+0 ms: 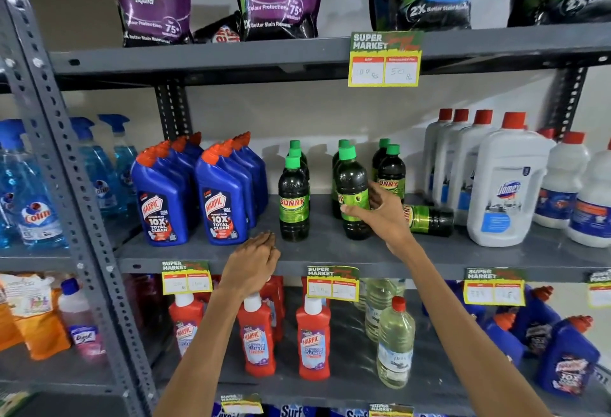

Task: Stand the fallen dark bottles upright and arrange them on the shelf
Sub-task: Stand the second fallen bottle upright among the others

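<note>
One dark bottle [429,219] lies on its side on the middle shelf [330,251], long axis running 3 to 9 o'clock, its cap end hidden behind the right hand [380,215]. That hand clamps an upright dark bottle [353,191], cap at 12 o'clock. The left hand [253,259] rests flat, fingers together, on the shelf edge. White bottles [506,185] crowd the fallen bottle at 3 o'clock.

Dark, nearly black plastic bottles [294,198] carry bright green caps and lime-green labels lettered in yellow and red. Left of them, deep blue plastic bottles [221,201] have orange-red caps. On the right, white plastic jugs [506,191] have red caps and blue labels. The metal shelf [330,251] is grey, with yellow-and-green paper price tags [333,283].
</note>
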